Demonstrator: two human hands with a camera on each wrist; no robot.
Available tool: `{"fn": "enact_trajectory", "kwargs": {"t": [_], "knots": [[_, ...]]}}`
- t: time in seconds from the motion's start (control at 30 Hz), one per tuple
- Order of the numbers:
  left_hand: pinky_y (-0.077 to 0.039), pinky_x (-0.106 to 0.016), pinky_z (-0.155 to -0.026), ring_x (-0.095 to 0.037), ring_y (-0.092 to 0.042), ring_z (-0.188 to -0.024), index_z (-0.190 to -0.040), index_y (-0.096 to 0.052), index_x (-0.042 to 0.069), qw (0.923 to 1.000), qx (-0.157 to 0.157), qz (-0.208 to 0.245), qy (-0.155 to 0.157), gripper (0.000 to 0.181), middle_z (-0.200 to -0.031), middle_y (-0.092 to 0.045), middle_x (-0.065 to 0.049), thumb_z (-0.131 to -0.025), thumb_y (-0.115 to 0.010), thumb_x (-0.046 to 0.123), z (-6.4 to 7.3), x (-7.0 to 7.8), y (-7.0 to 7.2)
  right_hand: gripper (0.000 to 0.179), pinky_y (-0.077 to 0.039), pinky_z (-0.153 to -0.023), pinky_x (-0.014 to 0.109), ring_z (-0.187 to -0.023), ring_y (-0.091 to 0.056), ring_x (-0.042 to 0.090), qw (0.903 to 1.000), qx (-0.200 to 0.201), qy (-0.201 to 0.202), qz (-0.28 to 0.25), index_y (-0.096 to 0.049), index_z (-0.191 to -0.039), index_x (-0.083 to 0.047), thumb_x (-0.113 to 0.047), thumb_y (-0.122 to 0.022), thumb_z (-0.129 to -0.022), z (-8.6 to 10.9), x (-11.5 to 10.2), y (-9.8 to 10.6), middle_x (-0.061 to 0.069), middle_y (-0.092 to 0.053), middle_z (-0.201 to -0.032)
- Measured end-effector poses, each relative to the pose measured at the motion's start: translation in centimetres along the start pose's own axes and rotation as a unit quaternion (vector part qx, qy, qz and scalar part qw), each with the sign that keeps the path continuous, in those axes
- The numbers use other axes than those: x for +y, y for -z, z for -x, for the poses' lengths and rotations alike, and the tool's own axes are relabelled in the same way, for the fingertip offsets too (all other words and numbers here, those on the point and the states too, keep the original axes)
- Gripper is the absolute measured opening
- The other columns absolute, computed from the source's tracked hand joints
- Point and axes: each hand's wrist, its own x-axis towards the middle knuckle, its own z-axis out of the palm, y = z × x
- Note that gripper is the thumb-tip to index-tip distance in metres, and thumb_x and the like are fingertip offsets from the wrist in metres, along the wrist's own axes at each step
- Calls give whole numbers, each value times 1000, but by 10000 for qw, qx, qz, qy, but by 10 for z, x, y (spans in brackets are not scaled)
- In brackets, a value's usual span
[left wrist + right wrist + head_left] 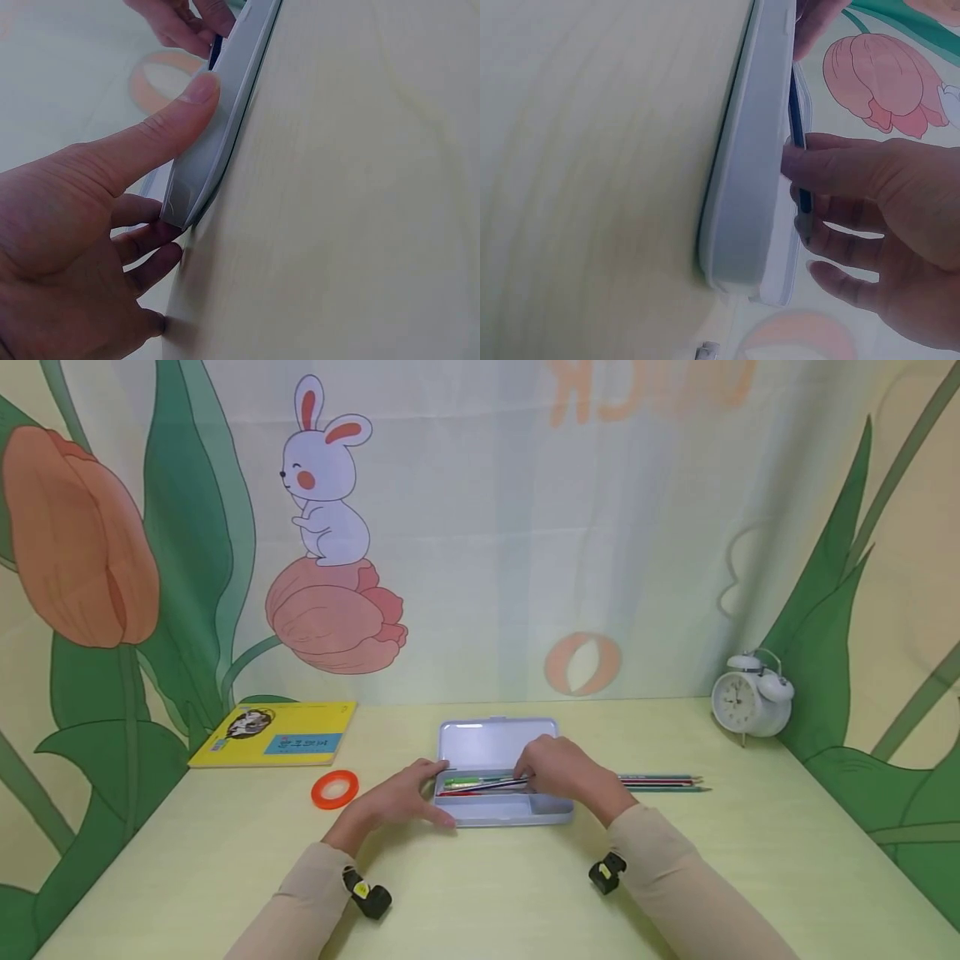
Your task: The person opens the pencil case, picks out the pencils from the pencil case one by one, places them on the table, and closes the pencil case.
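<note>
An open pencil case [480,811], pale and shallow, lies on the table with its lid [497,745] tilted back. My left hand [403,795] holds its left end, thumb along the near edge and fingers round the end, as the left wrist view also shows. Over the case's right part, my right hand [558,768] pinches a dark-striped pencil [796,112] between thumb and fingers. That pencil lies along the long back compartment, where green and red writing things [457,782] are also visible. Part of the compartment is hidden behind the right hand.
Several striped pencils [663,782] lie on the table right of the case. An orange tape ring [334,789] sits beyond the left hand, with a yellow book [277,733] behind it. A white twin-bell alarm clock [752,697] stands at the back right.
</note>
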Motion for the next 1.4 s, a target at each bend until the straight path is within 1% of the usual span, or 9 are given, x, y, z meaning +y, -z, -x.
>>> {"fn": "enact_trajectory", "kwargs": {"t": [0.17,0.27,0.43,0.63,0.83,0.97,1.13,1.27,1.4], "knots": [[-32,-55,-114,-29,-35,-138,-156,-38,17,10000,14,-29,-2,105,-149,-41,-8,-68,-92,42,-1,-3,1,14,-57,-77,31,-85,-68,11,9998,43,-5,-198,-82,-98,-15,-14,-82,-84,-1,-4,0,-2,-76,-96],[-32,-55,-114,-30,-35,-139,-156,-38,17,10000,18,-11,21,105,-150,-41,-8,-69,-91,42,0,-1,1,17,-54,-74,29,-81,-64,11,9997,-15,76,-217,-82,-101,-15,-8,-78,-86,-4,-8,-2,-1,-76,-99],[-32,-55,-113,-31,-35,-139,-156,-39,18,10000,-17,-32,42,103,-150,-40,-9,-70,-91,42,2,2,1,30,-48,-71,28,-80,-56,11,9998,-104,122,-154,-81,-106,-17,2,-68,-86,-8,-15,-4,-1,-75,-106],[-33,-55,-113,-31,-36,-138,-155,-39,16,10000,-3,-33,35,103,-149,-41,-9,-70,-91,40,2,2,1,30,-55,-81,32,-90,-62,11,9997,-140,127,185,-81,-107,-19,0,-68,-86,-14,-24,-3,-2,-74,-108],[-33,-54,-114,-30,-37,-136,-155,-39,17,10000,-11,-24,2,103,-147,-43,-8,-70,-91,40,2,1,1,32,-54,-94,39,-106,-65,17,9982,-339,-30,487,-80,-110,-18,2,-67,-89,-15,-33,-3,-1,-73,-113],[-32,-54,-114,-29,-37,-136,-155,-39,16,10000,-9,19,-36,103,-147,-43,-8,-70,-91,40,1,0,0,32,-55,-90,39,-103,-65,17,9952,-469,43,857,-79,-111,-19,2,-64,-93,-14,-39,-4,-1,-72,-111],[-33,-54,-114,-29,-37,-137,-155,-39,15,10000,-31,61,-30,102,-146,-43,-8,-71,-91,40,2,0,-1,32,-57,-85,39,-99,-63,17,9899,-525,188,1302,-77,-116,-25,-4,-62,-97,-14,-43,-6,0,-71,-111],[-33,-54,-113,-29,-36,-138,-155,-39,16,10000,-42,38,3,102,-148,-42,-8,-71,-90,40,2,0,-1,36,-56,-87,40,-99,-62,17,9889,-583,227,1346,-75,-120,-28,-3,-62,-97,-14,-43,-7,0,-70,-113],[-33,-55,-113,-30,-35,-138,-155,-39,17,10000,-17,53,20,102,-149,-42,-8,-71,-91,40,3,0,0,39,-54,-90,40,-102,-64,19,9922,-543,166,1114,-75,-121,-26,0,-62,-96,-12,-41,-4,1,-70,-116]]}}
